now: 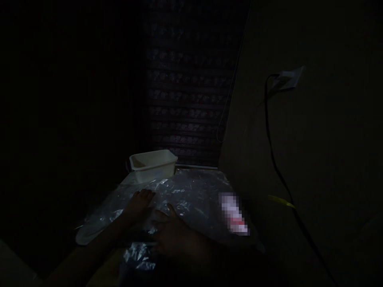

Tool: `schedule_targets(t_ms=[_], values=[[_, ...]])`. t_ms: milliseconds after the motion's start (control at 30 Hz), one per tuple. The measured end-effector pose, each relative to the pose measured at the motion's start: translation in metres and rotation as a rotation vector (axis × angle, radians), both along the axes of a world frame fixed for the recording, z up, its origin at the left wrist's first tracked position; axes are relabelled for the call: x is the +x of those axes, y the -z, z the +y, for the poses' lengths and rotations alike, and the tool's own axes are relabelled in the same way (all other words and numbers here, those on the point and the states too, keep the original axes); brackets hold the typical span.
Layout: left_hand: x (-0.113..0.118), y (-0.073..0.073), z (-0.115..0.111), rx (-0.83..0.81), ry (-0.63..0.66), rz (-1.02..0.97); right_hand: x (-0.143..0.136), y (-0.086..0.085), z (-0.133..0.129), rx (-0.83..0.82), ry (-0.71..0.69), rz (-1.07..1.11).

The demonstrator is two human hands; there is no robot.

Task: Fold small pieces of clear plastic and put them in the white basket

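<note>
The scene is very dark. A clear, crinkled plastic sheet (197, 199) covers the table and hangs over its near edge. My left hand (139, 204) rests on the sheet left of the middle, palm down, with its fingers close side by side and nothing visible beneath them but plastic. Nearer and to the right, my right hand (172, 231) lies on the plastic with thumb and fingers spread. Behind my left hand, a white rectangular tub (154, 173) stands at the table's back left. A blurred-out pale item with a red band (233, 213) lies at the right edge.
A patterned blind (185, 95) hangs behind the table, with a thin cord loop at its right. On the right wall, a black cable (271, 147) runs down from an outlet (289, 79), with a yellow tag (281, 201) on it.
</note>
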State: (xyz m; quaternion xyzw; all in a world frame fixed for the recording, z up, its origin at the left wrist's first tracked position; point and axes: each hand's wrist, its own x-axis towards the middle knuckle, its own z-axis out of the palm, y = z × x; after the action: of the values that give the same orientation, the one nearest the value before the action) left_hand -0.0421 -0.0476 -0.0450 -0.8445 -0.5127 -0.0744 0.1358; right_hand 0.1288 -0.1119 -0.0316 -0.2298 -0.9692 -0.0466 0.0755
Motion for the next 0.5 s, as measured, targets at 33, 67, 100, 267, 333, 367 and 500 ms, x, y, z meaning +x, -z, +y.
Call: schedule_targets(t_ms=[33,67,100,267,333,367,500], values=[[-0.002,-0.002,-0.002,0.004,0.001,-0.016,-0.002,0.004,0.002,-0.002,0.018,-0.006],[-0.004,-0.004,-0.004,0.008,0.001,-0.033,-0.003,0.006,0.005,-0.008,0.033,-0.013],[-0.006,-0.007,-0.006,0.012,0.003,-0.051,-0.004,0.007,0.007,-0.016,0.041,-0.021],[-0.014,-0.025,-0.020,0.009,0.044,-0.156,-0.008,0.000,0.015,-0.040,0.027,-0.082],[-0.016,-0.030,-0.028,-0.025,0.068,-0.191,-0.007,-0.002,0.016,-0.040,0.032,-0.113],[-0.017,-0.031,-0.033,-0.055,0.085,-0.205,-0.006,-0.001,0.017,-0.038,0.040,-0.126],[-0.015,-0.025,-0.055,-0.254,0.202,-0.240,-0.003,0.003,0.020,-0.003,0.102,-0.142]])
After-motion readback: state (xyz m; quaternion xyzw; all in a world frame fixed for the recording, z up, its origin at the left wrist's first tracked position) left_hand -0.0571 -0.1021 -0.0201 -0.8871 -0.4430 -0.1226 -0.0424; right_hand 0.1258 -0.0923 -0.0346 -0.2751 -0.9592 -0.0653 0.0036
